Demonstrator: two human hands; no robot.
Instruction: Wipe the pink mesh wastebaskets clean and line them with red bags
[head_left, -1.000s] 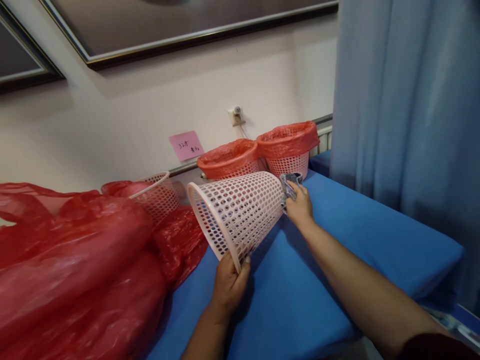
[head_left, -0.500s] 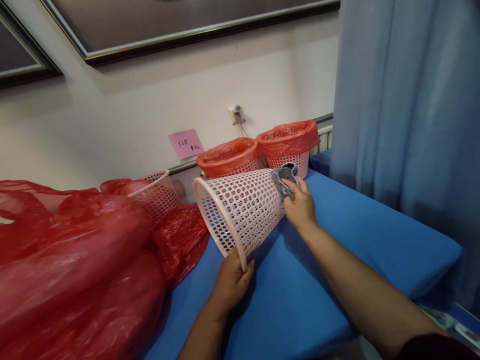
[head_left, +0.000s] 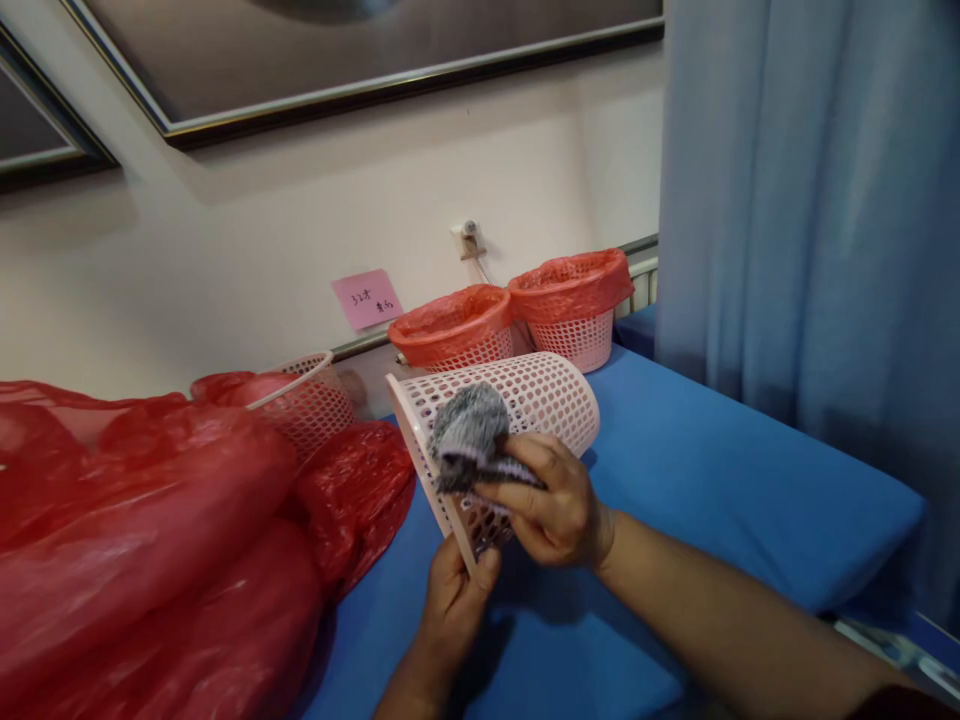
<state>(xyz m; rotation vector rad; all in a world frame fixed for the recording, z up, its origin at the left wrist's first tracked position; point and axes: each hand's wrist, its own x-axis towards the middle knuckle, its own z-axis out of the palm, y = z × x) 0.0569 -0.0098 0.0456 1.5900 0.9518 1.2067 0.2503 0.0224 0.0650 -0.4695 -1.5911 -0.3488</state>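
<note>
Pink perforated plastic basket [head_left: 544,400] lies on its side on the blue padded surface [head_left: 712,470], open rim facing near-left. Left hand [head_left: 454,600] grips the rim's lowest near edge, thumb showing and the other fingers hidden behind the rim. Right hand [head_left: 559,505] is clenched round a bunched grey knitted cloth [head_left: 466,435], pressed against the basket's side close to the rim. Loose red plastic bags [head_left: 150,540] at left half-bury another pink basket [head_left: 311,405], apparently of the same make.
</note>
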